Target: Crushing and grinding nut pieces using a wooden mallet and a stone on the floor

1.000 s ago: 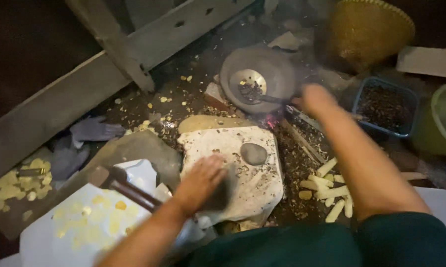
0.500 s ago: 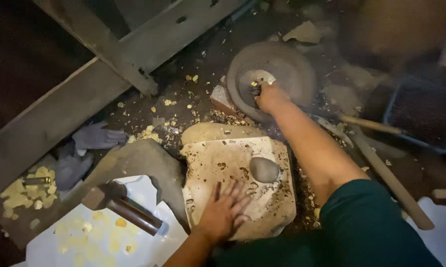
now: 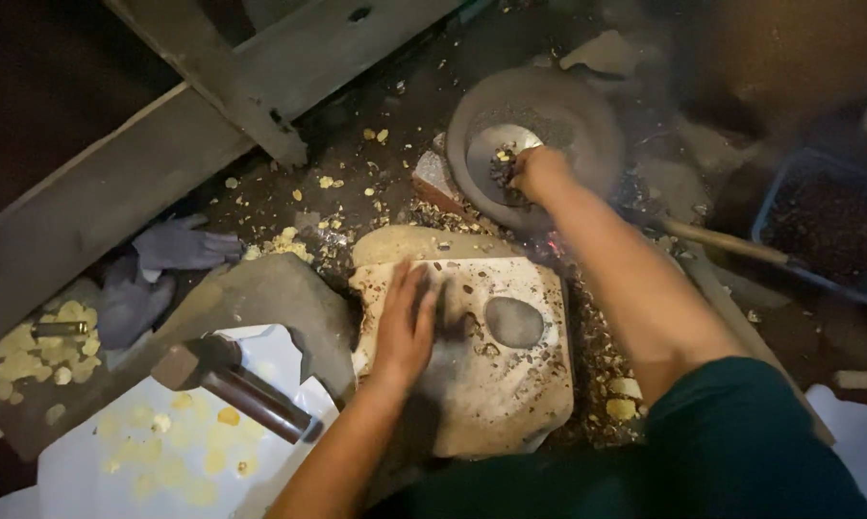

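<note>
Pale stone, chipped and dusted with crumbs, fills the middle of the view: a flat slab (image 3: 472, 356) with a smooth oval hollow (image 3: 513, 321) worn into it, lying on the dirt floor (image 3: 376, 106) among scattered shell bits. The left hand (image 3: 407, 322) rests palm down on the slab's left part, fingers spread and flat, holding nothing. A second ago it lay lower, at the slab's near corner; it has since slid up onto the stone, as if to steady it.

The right hand (image 3: 539, 173) has travelled farther. A second ago it hovered to the right of the round grey pan (image 3: 534, 135); now it is inside the pan's pale centre, its grip curled down over a small heap of dark and yellowish nut pieces (image 3: 504, 165). The fingers are bent closed around that heap, though whether any pieces are actually pinched is hidden by the knuckles. Judging by this, the work has moved from the stone to fetching from the pan.

A hammer (image 3: 232, 384) lies untouched to the left, its head near the grey rock (image 3: 270, 298) and its handle across a white sheet (image 3: 126, 452) strewn with yellow kernels. A long wooden handle (image 3: 722, 245) runs off to the right of the pan, toward a blue tub (image 3: 818, 226) of dark shells.
</note>
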